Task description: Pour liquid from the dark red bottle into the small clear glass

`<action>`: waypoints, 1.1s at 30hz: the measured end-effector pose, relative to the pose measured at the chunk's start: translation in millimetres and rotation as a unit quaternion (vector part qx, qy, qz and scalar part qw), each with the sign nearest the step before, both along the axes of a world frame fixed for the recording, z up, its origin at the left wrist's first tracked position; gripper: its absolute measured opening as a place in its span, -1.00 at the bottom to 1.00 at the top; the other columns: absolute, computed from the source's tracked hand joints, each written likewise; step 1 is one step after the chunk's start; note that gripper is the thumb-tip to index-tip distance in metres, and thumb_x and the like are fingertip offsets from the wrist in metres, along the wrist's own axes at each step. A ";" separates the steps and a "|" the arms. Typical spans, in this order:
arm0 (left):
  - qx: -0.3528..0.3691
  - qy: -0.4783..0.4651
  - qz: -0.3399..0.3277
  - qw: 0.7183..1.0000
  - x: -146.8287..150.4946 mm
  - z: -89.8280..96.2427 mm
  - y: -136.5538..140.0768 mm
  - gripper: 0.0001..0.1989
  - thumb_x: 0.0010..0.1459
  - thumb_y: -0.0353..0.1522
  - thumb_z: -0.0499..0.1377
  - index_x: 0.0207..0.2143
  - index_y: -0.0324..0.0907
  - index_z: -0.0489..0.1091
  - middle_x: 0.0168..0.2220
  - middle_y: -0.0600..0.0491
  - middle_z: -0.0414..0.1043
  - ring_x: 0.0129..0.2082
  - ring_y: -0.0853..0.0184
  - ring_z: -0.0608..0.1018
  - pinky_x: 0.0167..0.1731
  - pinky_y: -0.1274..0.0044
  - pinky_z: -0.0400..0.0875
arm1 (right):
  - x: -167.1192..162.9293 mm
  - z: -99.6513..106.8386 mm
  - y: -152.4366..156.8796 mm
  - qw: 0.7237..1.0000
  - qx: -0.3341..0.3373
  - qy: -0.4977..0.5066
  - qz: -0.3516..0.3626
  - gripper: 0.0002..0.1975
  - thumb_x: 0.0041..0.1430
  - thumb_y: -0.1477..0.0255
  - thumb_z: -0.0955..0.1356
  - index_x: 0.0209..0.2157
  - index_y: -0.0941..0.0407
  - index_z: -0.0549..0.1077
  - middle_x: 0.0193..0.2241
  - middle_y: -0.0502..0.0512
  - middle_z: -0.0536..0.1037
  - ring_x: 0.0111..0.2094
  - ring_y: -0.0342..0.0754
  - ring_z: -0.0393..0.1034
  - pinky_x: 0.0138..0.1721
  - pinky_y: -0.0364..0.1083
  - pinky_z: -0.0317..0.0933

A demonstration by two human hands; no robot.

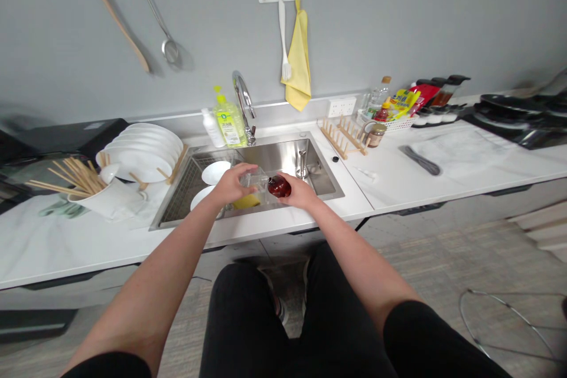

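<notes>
The left hand (234, 182) holds a clear container (260, 182), the right hand (300, 190) a dark-red bottle (279, 186), over the sink (278, 157), probably to catch drips.

Over the near edge of the silver sink (279, 156), the drinking glass (259, 179) is clear and the bottle (280, 186) deep reddish brown; the bowls (215, 172) toward its left edge are white; the dish-soap bottle (230, 124) behind its back edge is yellow-green. The countertop (398, 192) is white with faint grey veining; toward its left end the plates (148, 150) are plain white, the chopsticks (80, 176) tan; toward its right end the pans (505, 115) are black; above its back edge, the hanging cloth (300, 59) is pale yellow against a grey wall (376, 12).
</notes>
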State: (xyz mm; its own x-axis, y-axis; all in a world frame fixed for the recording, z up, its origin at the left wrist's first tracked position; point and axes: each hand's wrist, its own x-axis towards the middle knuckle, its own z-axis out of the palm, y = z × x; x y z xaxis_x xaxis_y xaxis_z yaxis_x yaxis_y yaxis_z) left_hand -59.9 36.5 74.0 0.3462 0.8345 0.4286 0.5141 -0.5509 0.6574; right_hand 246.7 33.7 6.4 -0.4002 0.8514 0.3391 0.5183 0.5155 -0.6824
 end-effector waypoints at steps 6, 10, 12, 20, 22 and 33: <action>0.008 0.006 -0.006 1.000 0.5 2.0 0.9 -0.26 -0.08 -0.10 0.61 0.17 -0.08 0.66 0.14 -0.17 0.65 0.09 -0.07 0.70 0.20 0.06 0.61 | -0.2 0.8 0.0 1.000 0.000 -0.007 -0.001 0.07 -0.02 0.34 0.68 0.51 -0.12 0.35 0.36 0.13 0.60 0.31 0.33 0.57 0.31 0.24 0.46; 0.005 0.013 -0.007 1.000 0.5 3.4 1.5 -0.25 -0.07 -0.10 0.60 0.19 -0.08 0.65 0.14 -0.17 0.65 0.09 -0.08 0.70 0.20 0.06 0.61 | -0.1 1.5 -0.3 1.000 -0.003 -0.008 0.002 0.06 -0.01 0.35 0.67 0.52 -0.11 0.35 0.37 0.15 0.59 0.31 0.34 0.57 0.30 0.25 0.46; 0.007 0.022 -0.009 1.000 0.2 4.7 2.2 -0.25 -0.07 -0.11 0.60 0.20 -0.08 0.65 0.15 -0.17 0.65 0.09 -0.08 0.70 0.19 0.07 0.61 | 0.0 1.3 -0.4 1.000 -0.005 -0.007 0.001 0.06 -0.01 0.35 0.67 0.51 -0.12 0.35 0.37 0.14 0.59 0.31 0.33 0.57 0.31 0.25 0.46; 0.024 0.039 -0.018 0.999 0.3 11.3 4.3 -0.27 -0.09 -0.16 0.62 0.18 -0.07 0.66 0.12 -0.14 0.66 0.04 -0.06 0.71 0.18 0.10 0.61 | 0.0 -0.4 0.4 1.000 0.000 -0.012 -0.002 0.06 -0.01 0.33 0.67 0.52 -0.13 0.34 0.37 0.12 0.59 0.31 0.31 0.57 0.30 0.22 0.47; 0.032 0.056 -0.020 0.998 -0.3 12.0 4.9 -0.27 -0.05 -0.14 0.60 0.20 -0.09 0.65 0.13 -0.15 0.65 0.04 -0.05 0.71 0.18 0.11 0.61 | 0.0 -1.3 0.9 1.000 0.001 -0.012 -0.002 0.07 -0.01 0.33 0.67 0.52 -0.13 0.34 0.37 0.12 0.59 0.32 0.31 0.57 0.30 0.22 0.47; 0.054 0.124 -0.033 0.990 -0.5 19.4 5.0 -0.26 0.07 -0.08 0.55 0.27 -0.09 0.58 0.15 -0.15 0.63 0.06 0.00 0.70 0.16 0.14 0.60 | 0.4 -2.7 1.1 1.000 -0.003 0.012 0.000 0.07 -0.05 0.36 0.69 0.50 -0.13 0.38 0.37 0.12 0.59 0.32 0.32 0.56 0.34 0.26 0.45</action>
State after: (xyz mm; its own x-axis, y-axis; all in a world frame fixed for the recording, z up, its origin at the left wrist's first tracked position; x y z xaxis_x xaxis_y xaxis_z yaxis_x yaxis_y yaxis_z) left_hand -60.4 41.5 93.5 0.5039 0.7612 0.4083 0.6137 -0.6481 0.4509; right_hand 247.2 34.9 3.7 -0.3925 0.8532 0.3435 0.5023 0.5118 -0.6970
